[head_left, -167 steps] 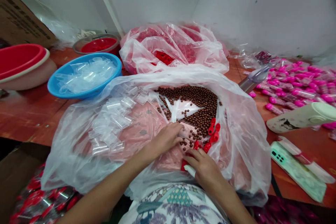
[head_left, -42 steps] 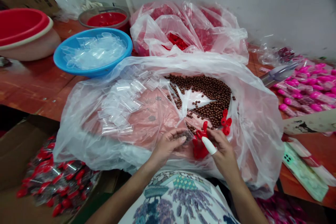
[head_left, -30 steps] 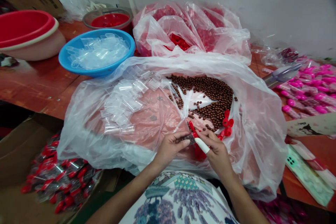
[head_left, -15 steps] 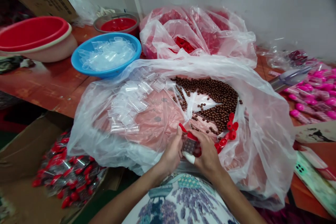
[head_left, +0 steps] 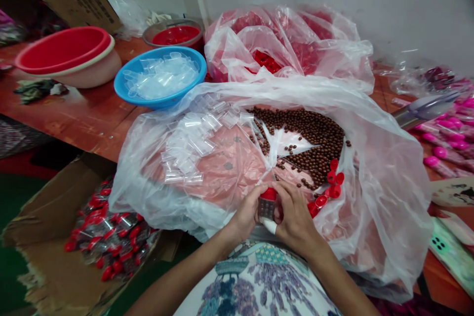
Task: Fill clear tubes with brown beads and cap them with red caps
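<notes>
The left hand [head_left: 242, 216] and right hand [head_left: 298, 217] are pinching the bottle [head_left: 266, 209] between them — one from each side, neither clearly nearer — with the right's white finger cover [head_left: 269, 226] crossing its near end. Its long axis is running near to far, the red cap [head_left: 269, 194] facing away, while the beads [head_left: 326, 140] are lying beyond, to the far right.

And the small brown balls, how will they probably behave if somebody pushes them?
The brown balls look round, so they would likely roll and scatter; a few already lie apart. The translucent plastic around them looks creased, so its folds may stop some.
</notes>
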Motion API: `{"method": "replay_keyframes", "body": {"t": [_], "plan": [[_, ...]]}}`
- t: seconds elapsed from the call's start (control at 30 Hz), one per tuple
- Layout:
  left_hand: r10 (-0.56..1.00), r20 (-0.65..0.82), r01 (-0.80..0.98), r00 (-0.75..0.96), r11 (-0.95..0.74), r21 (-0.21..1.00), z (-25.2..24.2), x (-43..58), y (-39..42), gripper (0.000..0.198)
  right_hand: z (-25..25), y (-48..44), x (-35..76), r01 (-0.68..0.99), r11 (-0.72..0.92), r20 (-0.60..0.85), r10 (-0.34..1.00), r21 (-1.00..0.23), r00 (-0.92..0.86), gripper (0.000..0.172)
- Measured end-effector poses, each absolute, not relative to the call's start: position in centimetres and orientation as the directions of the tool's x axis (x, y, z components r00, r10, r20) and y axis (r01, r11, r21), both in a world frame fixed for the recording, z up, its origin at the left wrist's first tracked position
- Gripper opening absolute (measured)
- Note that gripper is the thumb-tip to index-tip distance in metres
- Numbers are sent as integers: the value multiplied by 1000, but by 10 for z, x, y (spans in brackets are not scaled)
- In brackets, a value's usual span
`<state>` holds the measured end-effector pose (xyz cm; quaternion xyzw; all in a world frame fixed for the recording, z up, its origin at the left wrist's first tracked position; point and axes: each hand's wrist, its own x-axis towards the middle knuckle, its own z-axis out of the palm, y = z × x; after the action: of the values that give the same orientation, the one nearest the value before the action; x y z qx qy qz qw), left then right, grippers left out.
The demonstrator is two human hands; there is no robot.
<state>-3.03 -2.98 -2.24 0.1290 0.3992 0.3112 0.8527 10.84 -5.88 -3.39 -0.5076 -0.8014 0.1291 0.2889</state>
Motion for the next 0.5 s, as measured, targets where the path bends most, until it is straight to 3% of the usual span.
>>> {"method": "replay_keyframes", "body": {"t": [0.13,0.3,0.43,0.5], "plan": [[689,-606,-404,399,725,558,-26,-26,-36,43,-34,-58,105,758,461,342,881,-461,-327,66],[813,-516,-312,271,581,752,-31,-27,-44,40,-42,-59,101,753,491,421,852,-438,-311,61],[911,-356,30,208,358,933,-21,-49,-27,34,-46,-56,98,753,485,363,866,-444,-344,61],[964,-221,272,146,175,946,-16,-71,-7,33,-50,-53,97,759,502,315,861,-413,-399,66]]}}
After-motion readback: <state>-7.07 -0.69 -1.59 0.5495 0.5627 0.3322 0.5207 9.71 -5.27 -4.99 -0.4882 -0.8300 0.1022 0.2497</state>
